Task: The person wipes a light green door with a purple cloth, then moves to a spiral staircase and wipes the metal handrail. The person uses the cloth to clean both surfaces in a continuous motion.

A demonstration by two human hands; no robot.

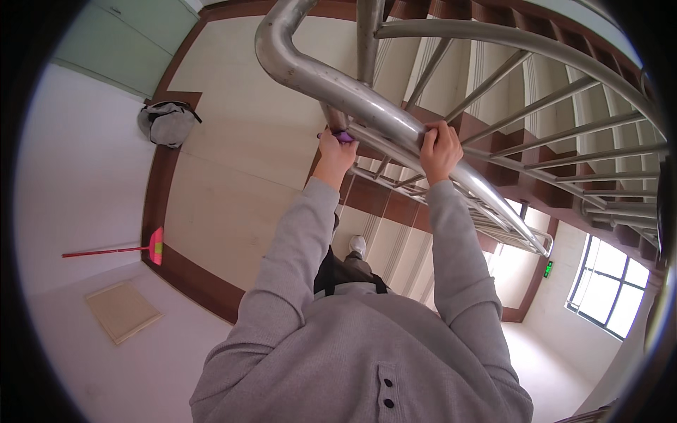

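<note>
A thick stainless-steel handrail of a staircase runs diagonally before me, bending away at its upper left end. My right hand rests on this rail with its fingers curled over the tube. Lower and to the left, my left hand is closed on a purple cloth against a metal post below the rail. Most of the cloth is hidden by the fingers and the post.
Stair treads descend beneath me, one foot in a white shoe on them. Railing bars flank another flight. A grey backpack and a red-handled broom are by the left wall. A window is at right.
</note>
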